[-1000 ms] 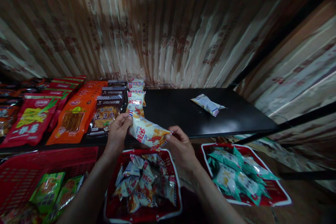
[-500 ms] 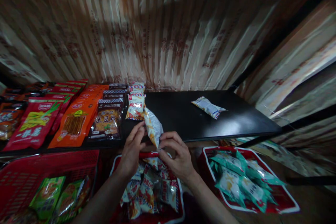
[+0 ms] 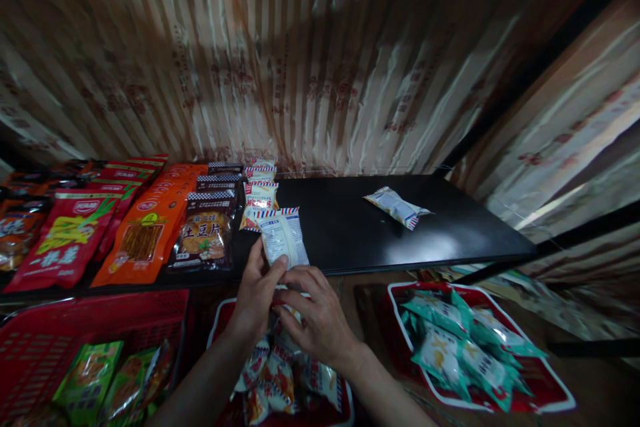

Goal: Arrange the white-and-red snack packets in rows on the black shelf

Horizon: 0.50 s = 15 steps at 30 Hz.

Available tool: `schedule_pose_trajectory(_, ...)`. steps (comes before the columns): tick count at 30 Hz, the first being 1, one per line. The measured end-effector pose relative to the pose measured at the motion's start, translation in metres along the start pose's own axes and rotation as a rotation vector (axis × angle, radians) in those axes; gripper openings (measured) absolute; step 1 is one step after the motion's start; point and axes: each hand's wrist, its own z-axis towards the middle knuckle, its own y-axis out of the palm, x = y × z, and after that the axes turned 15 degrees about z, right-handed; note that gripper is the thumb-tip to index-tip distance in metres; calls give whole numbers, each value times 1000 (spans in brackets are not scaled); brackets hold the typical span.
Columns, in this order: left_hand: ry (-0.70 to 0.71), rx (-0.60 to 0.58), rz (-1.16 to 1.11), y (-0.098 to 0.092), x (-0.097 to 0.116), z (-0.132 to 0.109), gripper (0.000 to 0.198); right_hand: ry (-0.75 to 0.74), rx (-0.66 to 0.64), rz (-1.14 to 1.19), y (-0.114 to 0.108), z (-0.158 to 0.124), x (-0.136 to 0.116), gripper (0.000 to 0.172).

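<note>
A small snack bag [image 3: 284,240] with a red-and-blue striped edge stands upright in my hands, its printed white back towards me. My left hand [image 3: 257,293] is closed on its lower left, the thumb pressed against the back. At the bag's bottom edge my right hand [image 3: 320,317] has its fingers curled against it; that edge is hidden behind them. Just behind the held bag, a row of matching snack bags [image 3: 261,195] runs back along the black shelf [image 3: 340,220]. Another such bag [image 3: 397,206] lies by itself to the right, back side up.
Below my hands is a red basket [image 3: 345,407] of the same snack bags. A red basket [image 3: 547,380] of green-and-white packets stands right, another red basket [image 3: 150,313] with green packets left. Brown potato-slice packets [image 3: 205,230], orange packets [image 3: 143,240] and red packets [image 3: 70,233] line the shelf's left.
The held bag has turned from edge-on to showing its printed back, shifting slightly left. My right hand has moved left and lower, closer to my left hand.
</note>
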Motion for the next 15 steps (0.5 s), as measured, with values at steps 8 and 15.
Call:
schedule_pose_trajectory(8,-20,81,-94,-4,6,2,57,457,589,323,-5,-2,16,14)
schedule_pose_trajectory(15,27,133,-135,-1,5,4,73,972,747,1028,-1,3,20,44)
